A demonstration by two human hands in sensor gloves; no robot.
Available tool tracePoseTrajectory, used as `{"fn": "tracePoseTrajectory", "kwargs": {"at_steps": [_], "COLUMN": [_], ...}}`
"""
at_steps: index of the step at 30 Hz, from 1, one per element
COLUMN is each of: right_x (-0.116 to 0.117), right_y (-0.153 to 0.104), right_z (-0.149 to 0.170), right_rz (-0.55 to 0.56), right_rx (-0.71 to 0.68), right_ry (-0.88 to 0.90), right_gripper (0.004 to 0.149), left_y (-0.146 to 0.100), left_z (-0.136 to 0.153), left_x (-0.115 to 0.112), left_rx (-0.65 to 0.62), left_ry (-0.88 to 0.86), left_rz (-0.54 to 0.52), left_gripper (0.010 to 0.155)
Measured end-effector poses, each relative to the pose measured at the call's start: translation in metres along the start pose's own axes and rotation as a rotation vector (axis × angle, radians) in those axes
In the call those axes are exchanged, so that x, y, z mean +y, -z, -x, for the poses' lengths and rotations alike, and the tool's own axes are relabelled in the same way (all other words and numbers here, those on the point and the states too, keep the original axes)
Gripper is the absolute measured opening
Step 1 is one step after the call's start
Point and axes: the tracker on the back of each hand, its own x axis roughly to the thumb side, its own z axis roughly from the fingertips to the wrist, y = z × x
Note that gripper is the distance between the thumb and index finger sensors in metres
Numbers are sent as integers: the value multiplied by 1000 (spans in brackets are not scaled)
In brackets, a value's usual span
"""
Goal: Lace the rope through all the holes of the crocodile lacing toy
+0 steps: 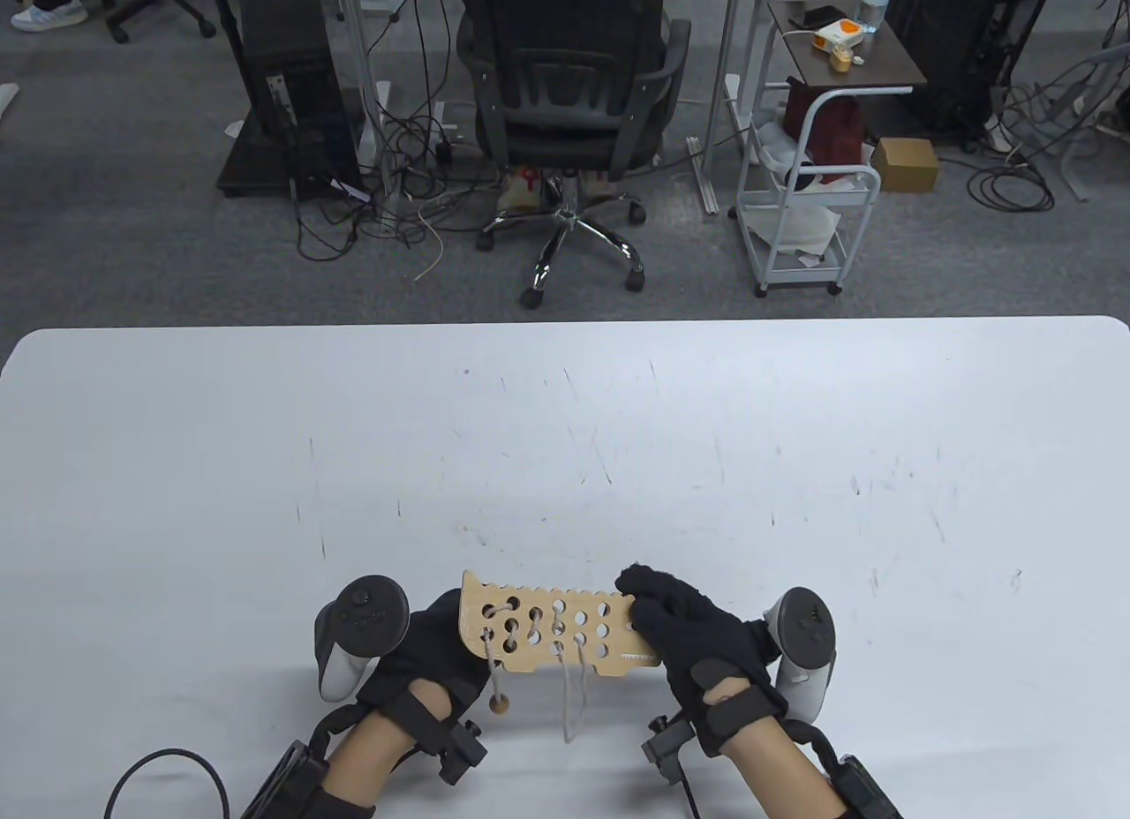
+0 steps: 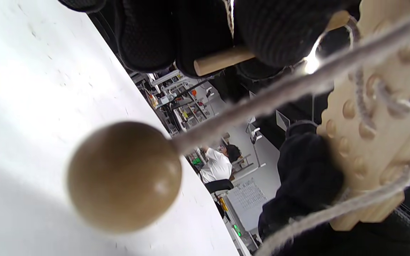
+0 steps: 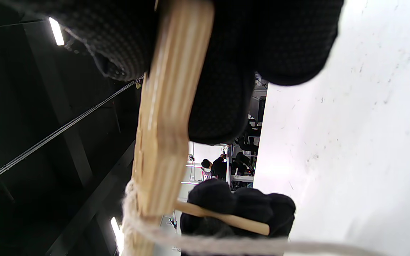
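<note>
The counter lies bare beyond and to either side of the two hands. Between them the crocodile board fills the gap, its rope and bead dangling toward the near edge.

Flat wooden crocodile lacing board with rows of holes held above white table, near its front edge, left hand at board's left end, right hand at right end. Pale rope hangs from middle holes; round wooden bead dangles below left end. Black office chair behind table.
</note>
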Motion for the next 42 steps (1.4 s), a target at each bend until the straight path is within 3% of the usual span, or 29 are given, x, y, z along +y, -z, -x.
{"fn": "tracePoseTrajectory", "kwargs": {"at_steps": [42], "right_x": [-39], "right_y": [12], "right_z": [8], "right_rz": [148], "right_rx": [69], "right_ry": [-22], "right_gripper": [46], "left_y": [-18], "left_z": [20], "left_x": [77], "left_rx": [79], "left_ry": [-115], "left_rz": [-391], "left_gripper": [46]}}
